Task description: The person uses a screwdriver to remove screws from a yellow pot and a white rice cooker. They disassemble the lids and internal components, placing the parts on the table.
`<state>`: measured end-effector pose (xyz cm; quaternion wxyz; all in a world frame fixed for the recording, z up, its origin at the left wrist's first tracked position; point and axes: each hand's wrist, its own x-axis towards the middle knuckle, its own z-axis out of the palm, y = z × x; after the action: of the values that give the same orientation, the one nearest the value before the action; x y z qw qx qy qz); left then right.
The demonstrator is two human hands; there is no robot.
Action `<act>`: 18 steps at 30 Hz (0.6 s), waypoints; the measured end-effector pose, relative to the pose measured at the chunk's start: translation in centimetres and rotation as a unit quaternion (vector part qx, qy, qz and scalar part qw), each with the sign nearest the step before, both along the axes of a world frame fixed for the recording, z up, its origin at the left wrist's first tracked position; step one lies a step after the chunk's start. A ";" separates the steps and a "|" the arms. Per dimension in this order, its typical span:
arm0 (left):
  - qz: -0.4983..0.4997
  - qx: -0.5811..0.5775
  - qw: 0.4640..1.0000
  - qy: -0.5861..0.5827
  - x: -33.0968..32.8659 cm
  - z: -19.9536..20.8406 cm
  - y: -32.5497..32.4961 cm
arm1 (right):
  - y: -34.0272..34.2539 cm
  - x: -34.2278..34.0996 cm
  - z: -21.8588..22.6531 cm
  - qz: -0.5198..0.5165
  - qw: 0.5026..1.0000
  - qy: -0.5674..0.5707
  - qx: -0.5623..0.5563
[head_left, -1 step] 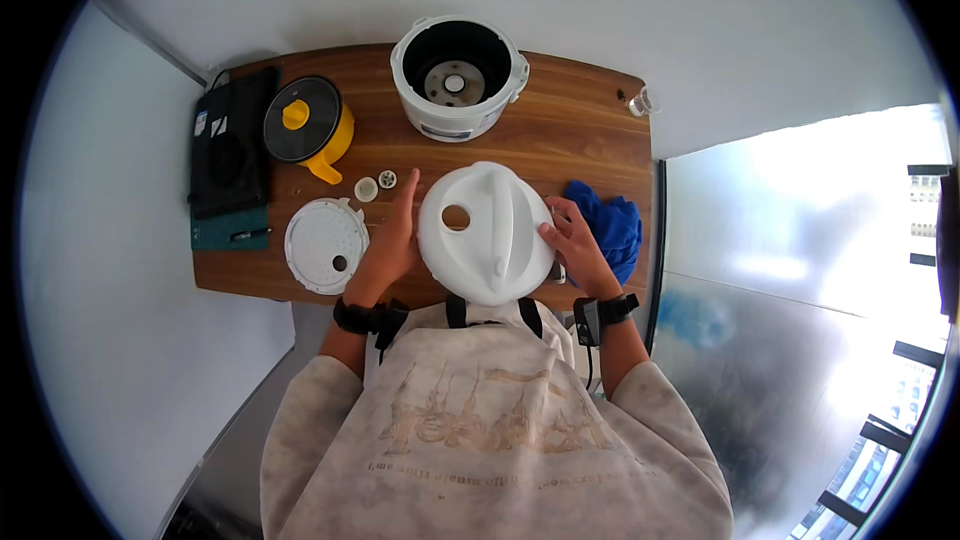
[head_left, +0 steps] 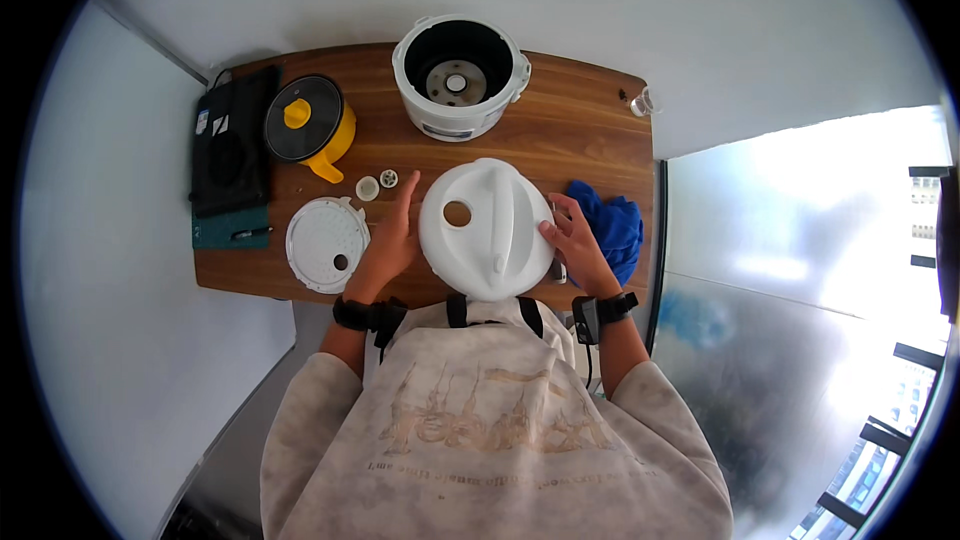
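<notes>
A round white cooker lid [head_left: 470, 260] with a raised handle ridge and one round hole is held up before my chest. My left hand [head_left: 393, 240] is at its left edge, one finger stretched forward; the other fingers are mostly hidden at the rim. My right hand [head_left: 580, 245] grips the right edge, thumb on the top face. Beyond the lid stands the white cooker body [head_left: 450, 120], uncovered, its heating plate showing. Left of my left hand lies a white perforated inner lid [head_left: 318, 235], with two small round white parts, a cap [head_left: 367, 188] and a valve piece [head_left: 389, 179], beyond it.
A yellow pot [head_left: 340, 135] with a dark lid stands far left, beside a black flat appliance [head_left: 232, 155] on a green mat [head_left: 210, 233]. A blue cloth [head_left: 612, 230] lies right of my right hand. A clear cup [head_left: 645, 102] is at the table's [head_left: 570, 125] far right corner.
The cooker lid has shifted very slightly away from my chest. Both hands keep their places at its edges, and the other things on the table look unmoved.
</notes>
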<state>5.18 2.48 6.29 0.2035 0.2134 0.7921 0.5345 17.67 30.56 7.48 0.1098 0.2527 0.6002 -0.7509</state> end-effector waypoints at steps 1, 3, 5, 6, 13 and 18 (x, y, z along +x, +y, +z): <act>0.026 0.018 0.996 -0.082 -0.3 -1.6 -0.5 | -0.2 -0.3 -0.4 0.004 1.000 0.010 0.022; 0.028 0.051 0.973 -0.223 -0.8 -4.2 -1.0 | -0.4 -0.7 -2.5 0.007 0.997 0.029 0.069; 0.063 0.113 0.934 -0.332 -0.9 -6.3 -1.6 | -0.5 -0.5 -6.8 0.025 0.990 0.055 0.127; 0.097 0.159 0.911 -0.369 -0.8 -6.9 -1.7 | -0.7 -0.6 -7.5 0.034 0.985 0.069 0.156; 0.121 0.151 0.916 -0.353 -2.0 -7.9 -0.5 | -0.9 1.0 -12.4 0.158 0.945 -0.089 0.274; 0.094 0.126 0.924 -0.348 -2.5 -9.0 1.6 | -1.2 2.6 -15.2 0.117 0.977 -0.049 0.172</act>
<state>2.66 4.12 -2.67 0.3864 -0.0379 0.6143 0.6869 20.26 29.38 -7.70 0.1814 0.2326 0.7396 -0.6050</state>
